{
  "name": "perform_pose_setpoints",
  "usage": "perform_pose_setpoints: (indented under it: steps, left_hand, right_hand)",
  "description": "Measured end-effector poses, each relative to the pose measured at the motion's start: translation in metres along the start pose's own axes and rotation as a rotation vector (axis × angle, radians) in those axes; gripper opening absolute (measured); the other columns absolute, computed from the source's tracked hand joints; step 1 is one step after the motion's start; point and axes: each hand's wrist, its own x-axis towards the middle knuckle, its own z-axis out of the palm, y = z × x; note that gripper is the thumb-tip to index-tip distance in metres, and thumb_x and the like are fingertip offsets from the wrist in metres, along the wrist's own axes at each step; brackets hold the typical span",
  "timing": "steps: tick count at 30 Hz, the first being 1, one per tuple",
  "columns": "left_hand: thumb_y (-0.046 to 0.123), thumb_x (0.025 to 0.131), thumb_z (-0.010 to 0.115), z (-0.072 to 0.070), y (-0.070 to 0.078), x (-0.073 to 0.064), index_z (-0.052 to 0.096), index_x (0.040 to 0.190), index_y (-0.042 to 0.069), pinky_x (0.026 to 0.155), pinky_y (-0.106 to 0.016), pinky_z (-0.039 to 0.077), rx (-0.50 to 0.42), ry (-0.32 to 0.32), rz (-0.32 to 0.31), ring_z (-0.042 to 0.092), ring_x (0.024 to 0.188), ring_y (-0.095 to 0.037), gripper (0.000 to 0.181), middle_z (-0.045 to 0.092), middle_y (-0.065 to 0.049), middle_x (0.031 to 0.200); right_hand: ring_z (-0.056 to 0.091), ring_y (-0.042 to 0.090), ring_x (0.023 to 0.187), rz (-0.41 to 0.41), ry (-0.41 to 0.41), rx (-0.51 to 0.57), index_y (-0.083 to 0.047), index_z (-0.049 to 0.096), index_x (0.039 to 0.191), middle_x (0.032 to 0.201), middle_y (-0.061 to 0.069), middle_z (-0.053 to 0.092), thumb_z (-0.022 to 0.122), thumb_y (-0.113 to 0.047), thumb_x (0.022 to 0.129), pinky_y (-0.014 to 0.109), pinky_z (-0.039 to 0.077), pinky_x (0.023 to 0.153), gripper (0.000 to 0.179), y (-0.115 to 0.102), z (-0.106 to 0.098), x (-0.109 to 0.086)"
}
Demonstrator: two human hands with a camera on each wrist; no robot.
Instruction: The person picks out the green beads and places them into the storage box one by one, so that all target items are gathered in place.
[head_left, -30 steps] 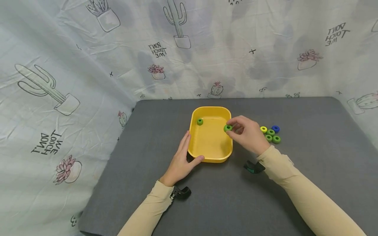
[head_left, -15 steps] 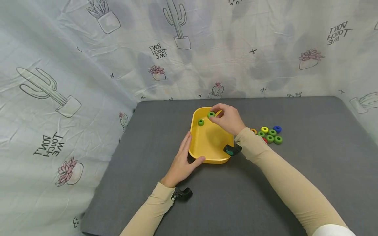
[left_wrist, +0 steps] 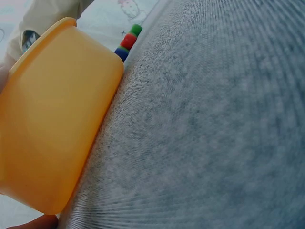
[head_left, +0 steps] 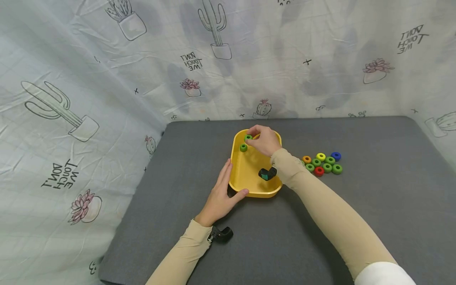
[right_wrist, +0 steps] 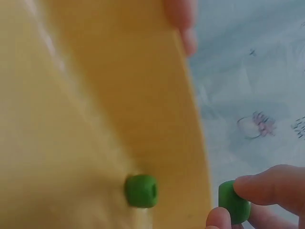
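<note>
pinching one green bead (head_left: 248, 137), the right hand (head_left: 265, 141) hovers over the yellow tray (head_left: 246, 181) (another green bead (head_left: 243, 148) inside), the left hand (head_left: 218, 200), straight-fingered, touching its side.

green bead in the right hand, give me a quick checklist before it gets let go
1. Grip: ok, the right hand pinches the held bead between its fingers.
2. Position: ok, the head view shows it within the outline of the yellow tray, toward the far left corner.
3. Gap to the other green bead in the tray: ok, the two look apart in the right wrist view.
4. Tray support: ok, the left hand touches its near left corner.
5. All loose beads in sight: cannot tell, the right sleeve may hide some.
</note>
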Motion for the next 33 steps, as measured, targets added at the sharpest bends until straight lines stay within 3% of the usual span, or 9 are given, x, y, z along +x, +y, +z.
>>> perform_pose_setpoints:
  steps: [9, 17, 22, 29, 33]
  left_hand:
    - [0.052, 0.097, 0.072, 0.0, 0.0, 0.0, 0.01, 0.169, 0.015, 0.126, -0.052, 0.027, 0.004, -0.009, 0.003, 0.012, 0.161, -0.012, 0.102, 0.002, 0.006, 0.177]
    - [0.053, 0.096, 0.072, -0.001, -0.001, -0.001, 0.01, 0.169, 0.017, 0.126, -0.051, 0.027, -0.004, -0.006, 0.0, 0.012, 0.161, -0.01, 0.103, -0.003, 0.023, 0.173]
    - [0.054, 0.096, 0.072, -0.001, 0.0, 0.0, 0.011, 0.169, 0.014, 0.126, -0.053, 0.028, -0.011, -0.001, 0.01, 0.013, 0.161, -0.013, 0.103, -0.001, 0.02, 0.174]
    - [0.055, 0.096, 0.071, -0.001, -0.001, 0.0, 0.012, 0.169, 0.012, 0.125, -0.057, 0.028, -0.014, 0.008, 0.029, 0.014, 0.162, -0.017, 0.103, 0.005, 0.002, 0.177]
    - [0.054, 0.096, 0.072, -0.001, -0.002, 0.0, 0.012, 0.169, 0.012, 0.125, -0.055, 0.028, -0.009, 0.005, 0.025, 0.014, 0.161, -0.016, 0.103, 0.005, 0.003, 0.177]
  right_hand:
    - [0.062, 0.033, 0.109, 0.051, -0.006, -0.119, -0.003, 0.067, 0.122, 0.12, 0.018, 0.067, 0.072, -0.013, 0.099, 0.045, 0.053, 0.098, 0.026, 0.015, 0.01, 0.01]
    - [0.064, 0.031, 0.104, 0.076, -0.047, -0.183, -0.003, 0.071, 0.119, 0.118, 0.017, 0.07, 0.074, -0.012, 0.097, 0.044, 0.055, 0.093, 0.024, 0.023, 0.015, 0.018]
    - [0.064, 0.031, 0.103, 0.07, -0.07, -0.22, -0.003, 0.071, 0.119, 0.118, 0.017, 0.07, 0.075, -0.012, 0.096, 0.043, 0.056, 0.092, 0.025, 0.026, 0.016, 0.02]
    - [0.065, 0.032, 0.106, 0.053, -0.088, -0.267, -0.002, 0.071, 0.12, 0.12, 0.017, 0.07, 0.074, -0.01, 0.097, 0.044, 0.056, 0.094, 0.024, 0.029, 0.017, 0.022]
    - [0.066, 0.031, 0.108, 0.054, -0.097, -0.289, -0.002, 0.071, 0.12, 0.121, 0.017, 0.071, 0.073, -0.009, 0.098, 0.044, 0.056, 0.095, 0.024, 0.03, 0.019, 0.022]
